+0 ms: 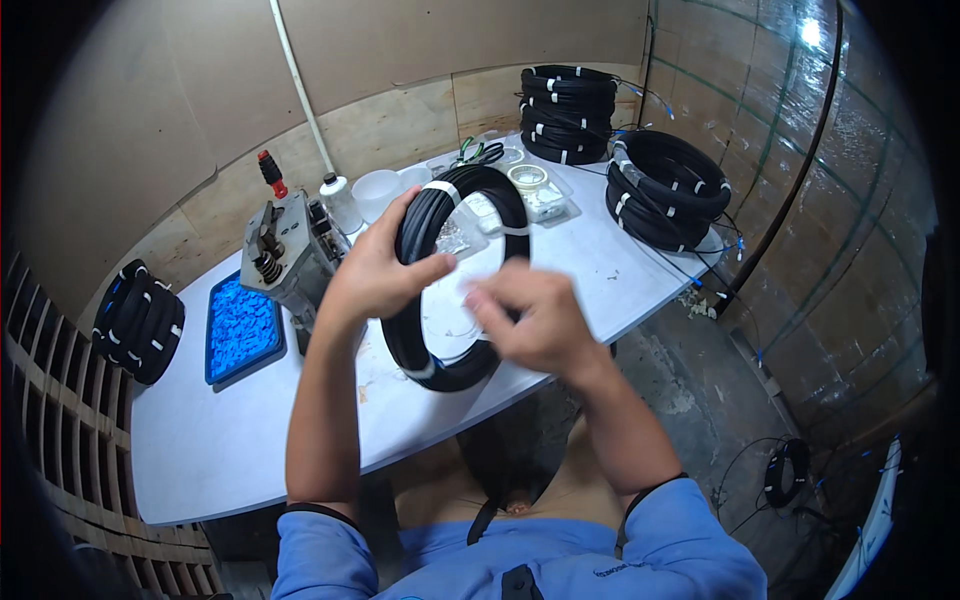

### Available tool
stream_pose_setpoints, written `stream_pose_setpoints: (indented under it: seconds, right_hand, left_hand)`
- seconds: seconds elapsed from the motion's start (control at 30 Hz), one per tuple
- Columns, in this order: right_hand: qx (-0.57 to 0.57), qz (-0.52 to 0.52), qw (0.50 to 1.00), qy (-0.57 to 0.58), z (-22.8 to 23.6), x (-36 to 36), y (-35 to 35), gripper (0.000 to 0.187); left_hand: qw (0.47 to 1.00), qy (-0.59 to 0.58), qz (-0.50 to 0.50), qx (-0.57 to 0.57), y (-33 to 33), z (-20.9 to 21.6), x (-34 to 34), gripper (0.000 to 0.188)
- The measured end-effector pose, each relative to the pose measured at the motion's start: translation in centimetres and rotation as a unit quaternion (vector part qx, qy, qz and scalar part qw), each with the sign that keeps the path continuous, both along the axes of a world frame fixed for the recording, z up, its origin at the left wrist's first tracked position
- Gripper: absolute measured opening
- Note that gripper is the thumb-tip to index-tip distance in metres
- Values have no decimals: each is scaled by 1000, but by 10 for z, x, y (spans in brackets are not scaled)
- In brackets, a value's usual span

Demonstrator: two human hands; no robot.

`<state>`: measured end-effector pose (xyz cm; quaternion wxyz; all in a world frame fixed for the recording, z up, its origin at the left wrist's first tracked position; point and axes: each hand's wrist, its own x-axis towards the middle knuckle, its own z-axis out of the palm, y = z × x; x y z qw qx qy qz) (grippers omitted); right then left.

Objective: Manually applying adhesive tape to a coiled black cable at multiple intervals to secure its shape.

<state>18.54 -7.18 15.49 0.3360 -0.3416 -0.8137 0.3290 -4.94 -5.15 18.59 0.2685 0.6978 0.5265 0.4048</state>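
Note:
A coil of black cable (405, 335), bound with several white ties, stands tilted over the near part of the white table. My left hand (372, 272) is closed round its left side, the thumb reaching across the inner edge. In front of the coil's right side is my right hand (543, 318), blurred by motion. Its fingers are curled and the thumb meets the forefinger; whatever they pinch, if anything, is too smeared to make out. Through the coil's opening I see a clear bag of small parts (462, 235) on the table.
Left of the coil stands a metal bench machine (285, 255), with a tray of blue pieces (243, 320) beside it. Stacked black coils stand at the far right (668, 190), the back (568, 115) and the left edge (140, 320). A white bottle (341, 205) and white bowl (377, 195) sit behind.

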Motion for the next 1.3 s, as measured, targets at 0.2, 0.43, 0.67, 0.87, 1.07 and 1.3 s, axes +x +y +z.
stream_pose_setpoints:
  seconds: [0.2, 0.43, 0.67, 0.87, 1.07, 1.3]
  right_hand:
    - [361, -231, 903, 37, -11, 29, 101, 103]
    - [81, -178, 976, 97, -28, 35, 104, 37]
    - [122, -209, 961, 137, -28, 28, 67, 39]
    - [39, -165, 962, 214, -56, 56, 97, 35]
    - [68, -119, 959, 247, -76, 65, 83, 43]
    - [-193, -131, 856, 461, -160, 44, 87, 37]
  left_hand:
    - [994, 61, -95, -2, 37, 16, -44, 84]
    - [998, -15, 23, -56, 60, -32, -55, 60]
    - [990, -12, 75, 118, 68, -67, -51, 39]
    - [984, 8, 115, 135, 36, -58, -23, 37]
    - [948, -256, 94, 165, 22, -133, -32, 56]
    - [869, -490, 41, -52, 37, -209, -6, 22]
